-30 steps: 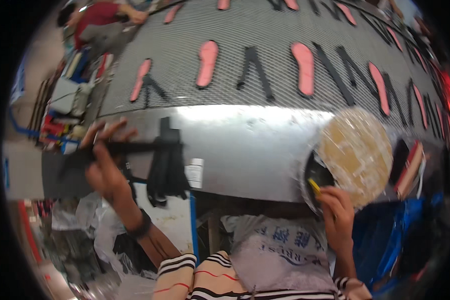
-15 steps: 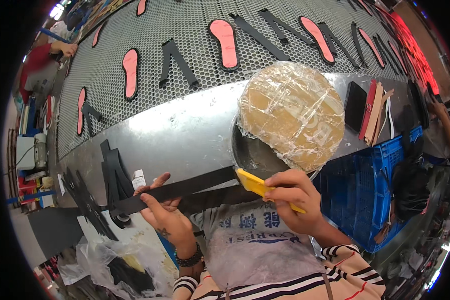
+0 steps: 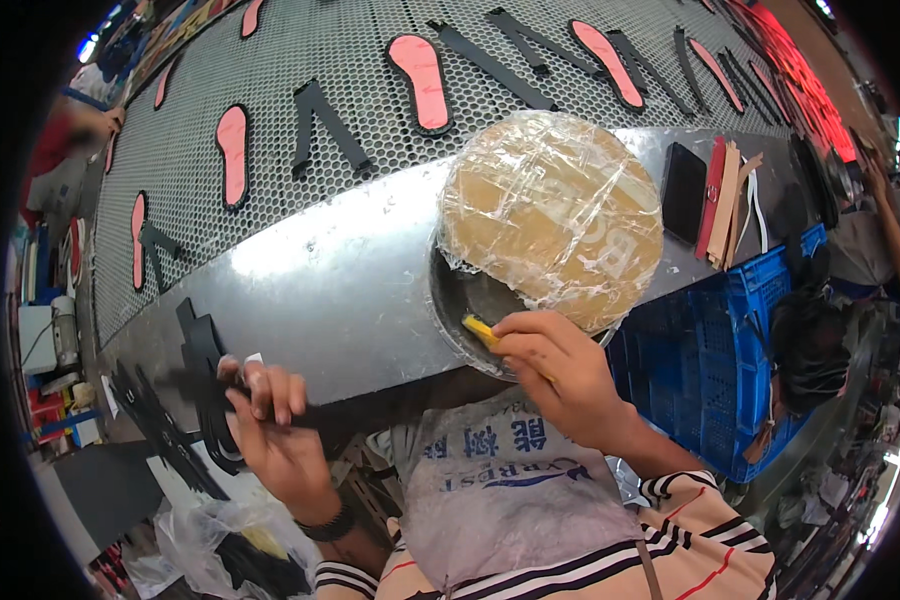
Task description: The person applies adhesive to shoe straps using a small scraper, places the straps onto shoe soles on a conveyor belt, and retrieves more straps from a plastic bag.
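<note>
My left hand (image 3: 275, 430) is at the table's near left edge, its fingers pinched on a black strap (image 3: 182, 384) that is smeared by motion. In my right hand (image 3: 562, 375) is a yellow-handled brush (image 3: 480, 331); its tip reaches down inside the metal pot (image 3: 436, 310), so the bristles cannot be made out. A round brown cardboard cover (image 3: 550, 215) wrapped in clear film lies over most of the pot, leaving a gap on the near left side. Beside my left hand, more black straps (image 3: 200, 335) hang over the table edge.
Pink-topped insoles (image 3: 420, 82) and black straps (image 3: 325, 130) lie on the mesh surface (image 3: 270, 215) beyond the metal tabletop (image 3: 315, 290). A black phone-like slab (image 3: 684, 190) and coloured strips (image 3: 722, 205) lie right of the pot. Blue crates (image 3: 710, 370) stand below, near another person (image 3: 815, 345).
My right hand has lowered the brush from the strap into the pot's opening. My left hand has drawn the strap leftward, away from the brush. The whole view has shifted slightly.
</note>
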Tool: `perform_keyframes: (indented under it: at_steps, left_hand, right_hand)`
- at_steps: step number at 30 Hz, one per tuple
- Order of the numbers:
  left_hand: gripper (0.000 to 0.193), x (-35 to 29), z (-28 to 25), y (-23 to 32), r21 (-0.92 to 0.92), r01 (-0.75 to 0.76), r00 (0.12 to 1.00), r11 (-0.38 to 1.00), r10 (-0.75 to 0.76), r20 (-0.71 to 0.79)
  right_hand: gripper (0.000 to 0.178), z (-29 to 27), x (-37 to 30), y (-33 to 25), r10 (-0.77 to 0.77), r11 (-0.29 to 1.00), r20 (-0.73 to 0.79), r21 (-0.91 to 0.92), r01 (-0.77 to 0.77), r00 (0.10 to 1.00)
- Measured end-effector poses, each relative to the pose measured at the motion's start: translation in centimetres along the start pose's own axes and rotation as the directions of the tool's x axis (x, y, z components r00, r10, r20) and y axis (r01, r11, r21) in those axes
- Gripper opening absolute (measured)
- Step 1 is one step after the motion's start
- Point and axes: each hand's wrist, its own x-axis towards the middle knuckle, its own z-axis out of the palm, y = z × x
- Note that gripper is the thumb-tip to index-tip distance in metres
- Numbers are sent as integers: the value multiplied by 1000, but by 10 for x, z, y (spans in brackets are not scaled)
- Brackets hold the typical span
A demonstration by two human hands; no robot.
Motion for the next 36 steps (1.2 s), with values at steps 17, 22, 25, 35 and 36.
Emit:
perform_keyframes:
  at_steps: [17, 22, 25, 35, 36]
  left_hand:
    - [27, 22, 7, -14, 883, 469, 211, 4, -972, -108]
    - [30, 39, 3, 12, 857, 512, 211, 50, -975, -69]
    - [27, 93, 6, 20, 770, 469, 610, 432, -789, 71]
    - [36, 353, 84, -76, 501, 325, 916, 802, -399, 44]
    - [42, 361, 65, -73, 645, 137, 977, 752, -209, 36]
  right_hand:
    - [13, 9, 3, -5, 100, 976, -77, 203, -83, 992]
    - [15, 16, 18, -9, 7, 974, -57, 227, 6, 998]
    - [14, 19, 19, -10, 83, 970, -128, 237, -51, 988]
    - [9, 9, 3, -26, 120, 946, -288, 324, -22, 950]
    - [9, 7, 3, -26, 139, 927, -274, 375, -28, 952]
